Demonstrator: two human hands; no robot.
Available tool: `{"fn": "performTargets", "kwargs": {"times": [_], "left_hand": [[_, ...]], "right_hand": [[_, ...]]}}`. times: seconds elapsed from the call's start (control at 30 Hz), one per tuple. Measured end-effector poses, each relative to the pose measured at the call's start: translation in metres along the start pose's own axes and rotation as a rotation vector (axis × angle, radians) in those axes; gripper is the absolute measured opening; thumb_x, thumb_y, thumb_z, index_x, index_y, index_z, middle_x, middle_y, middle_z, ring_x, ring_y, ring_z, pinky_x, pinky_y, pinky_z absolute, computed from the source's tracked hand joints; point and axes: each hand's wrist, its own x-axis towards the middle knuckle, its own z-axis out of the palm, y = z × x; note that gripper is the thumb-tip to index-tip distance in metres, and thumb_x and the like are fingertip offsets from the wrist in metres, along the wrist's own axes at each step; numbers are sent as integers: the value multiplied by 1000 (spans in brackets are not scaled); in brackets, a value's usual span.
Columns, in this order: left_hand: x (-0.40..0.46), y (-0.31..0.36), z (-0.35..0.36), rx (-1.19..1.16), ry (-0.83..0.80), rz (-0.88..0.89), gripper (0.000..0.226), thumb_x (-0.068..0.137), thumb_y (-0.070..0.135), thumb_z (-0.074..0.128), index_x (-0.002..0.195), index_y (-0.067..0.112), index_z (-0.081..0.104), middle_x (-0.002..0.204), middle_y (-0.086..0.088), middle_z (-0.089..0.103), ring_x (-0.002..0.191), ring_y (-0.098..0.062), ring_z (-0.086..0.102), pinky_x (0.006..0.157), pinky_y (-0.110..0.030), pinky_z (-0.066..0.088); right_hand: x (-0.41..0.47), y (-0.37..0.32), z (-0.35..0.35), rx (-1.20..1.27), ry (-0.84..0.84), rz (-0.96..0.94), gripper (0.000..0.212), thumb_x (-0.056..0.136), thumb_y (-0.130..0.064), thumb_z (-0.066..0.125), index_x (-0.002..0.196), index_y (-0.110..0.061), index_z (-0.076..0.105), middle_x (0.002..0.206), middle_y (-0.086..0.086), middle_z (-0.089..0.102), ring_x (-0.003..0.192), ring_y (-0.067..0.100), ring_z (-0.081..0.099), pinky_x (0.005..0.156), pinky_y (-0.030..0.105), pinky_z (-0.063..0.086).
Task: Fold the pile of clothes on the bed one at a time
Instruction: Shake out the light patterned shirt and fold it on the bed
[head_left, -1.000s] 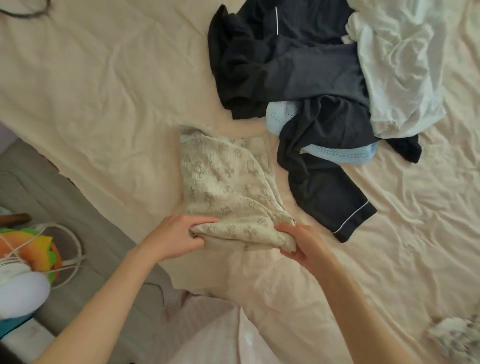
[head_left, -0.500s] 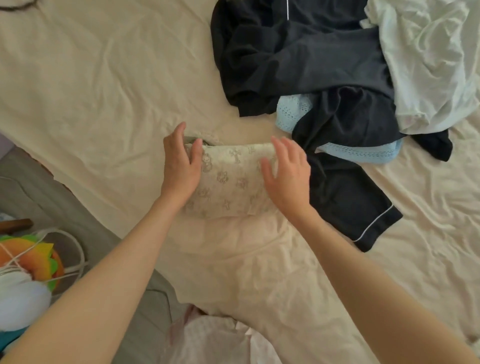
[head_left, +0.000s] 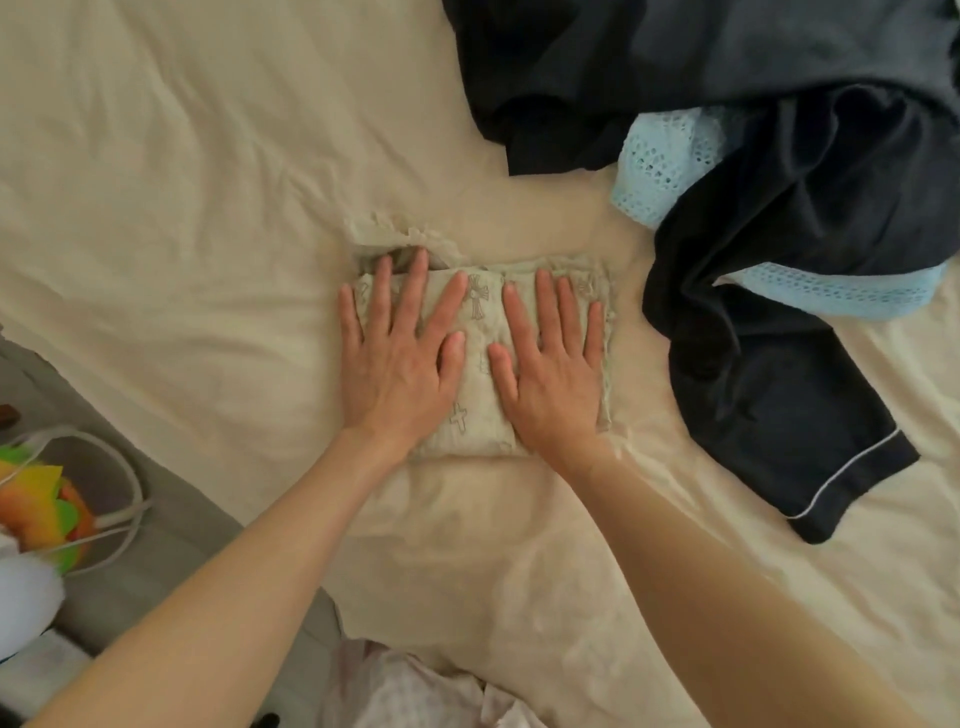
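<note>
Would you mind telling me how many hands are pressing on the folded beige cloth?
2: the left hand lies flat on the beige cloth's left half, the right hand flat on its right half.

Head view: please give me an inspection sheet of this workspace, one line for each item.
Surface: cream bedsheet, wrinkled.
Job's things: folded beige garment lies flat; unfolded pile holds dark clothes and a light blue lace piece.
Clutter: pink-white fabric at the near edge.
Hands: left hand and right hand press the beige garment, fingers straight.
Cables: white cord beside the bed.
Surroundings: colourful toy on the grey floor.
</note>
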Motion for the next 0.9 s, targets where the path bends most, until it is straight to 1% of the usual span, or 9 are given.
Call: {"fn": "performTargets", "kwargs": {"times": [0.17, 0.23, 0.33, 0.4, 0.47, 0.53, 0.7, 0.77, 0.9], "left_hand": [[1, -3, -15, -82, -110, 3, 53, 96, 40, 20, 148, 31, 15, 158, -6, 12, 145, -30, 5, 115, -56, 1], [-5, -5, -27, -208, -76, 1, 51, 99, 34, 26, 149, 26, 20, 158, -7, 12, 145, -28, 1, 116, -52, 2], [-24, -5, -43, -472, 64, -88, 56, 100, 24, 39, 150, 20, 14, 158, -12, 9, 145, -21, -3, 118, -37, 4], [-38, -5, -50, -665, 123, -261, 63, 98, 27, 45, 150, 18, 12, 157, -11, 13, 145, -20, 7, 117, -28, 9], [-44, -9, -54, -894, 102, -507, 67, 93, 32, 54, 148, 15, 20, 148, -8, 31, 137, -18, 30, 112, -29, 27], [-39, -17, -56, -1054, 5, -701, 60, 88, 35, 61, 139, 14, 38, 131, -1, 51, 119, -14, 51, 98, -28, 42], [-19, -37, -58, -1418, -289, -793, 47, 86, 26, 66, 127, 10, 51, 118, -2, 63, 105, -13, 61, 87, -29, 50], [-13, -40, -61, -1414, -349, -799, 51, 86, 24, 66, 131, 10, 47, 121, -3, 61, 105, -17, 61, 83, -34, 51], [-15, -34, -74, -1367, -333, -787, 47, 86, 23, 66, 126, 19, 44, 118, 0, 58, 94, -17, 62, 68, -35, 50]], "right_hand": [[0, -3, -19, 29, -153, -8, 61, 95, -53, 13, 151, -28, 11, 159, 8, 8, 147, 22, -1, 118, 44, -9], [-5, -3, -37, 142, -144, -2, 59, 97, -51, 25, 150, -28, 18, 159, 7, 9, 147, 20, -1, 118, 42, -7], [-20, 1, -62, 396, 74, 139, 50, 94, -34, 54, 139, -14, 45, 153, 10, 30, 143, 24, 21, 117, 36, 14], [-26, 10, -74, 602, 158, 402, 50, 91, -29, 61, 136, -12, 47, 144, 6, 40, 133, 20, 37, 110, 30, 28], [-26, 24, -81, 898, 66, 741, 54, 90, -33, 62, 137, -15, 44, 133, 1, 48, 120, 16, 48, 103, 32, 41], [-20, 40, -85, 1165, -108, 919, 50, 89, -35, 62, 132, -13, 50, 122, 3, 59, 107, 17, 59, 91, 33, 51], [3, 64, -88, 1277, -455, 827, 40, 86, -37, 67, 114, -10, 60, 67, -9, 65, 48, 2, 56, 52, 19, 44], [12, 65, -92, 1253, -544, 828, 36, 83, -35, 71, 110, -12, 63, 75, -5, 68, 54, 5, 60, 55, 23, 48], [13, 62, -104, 1179, -602, 800, 24, 83, -21, 71, 106, -20, 64, 106, 0, 68, 95, 18, 65, 67, 37, 52]]}}
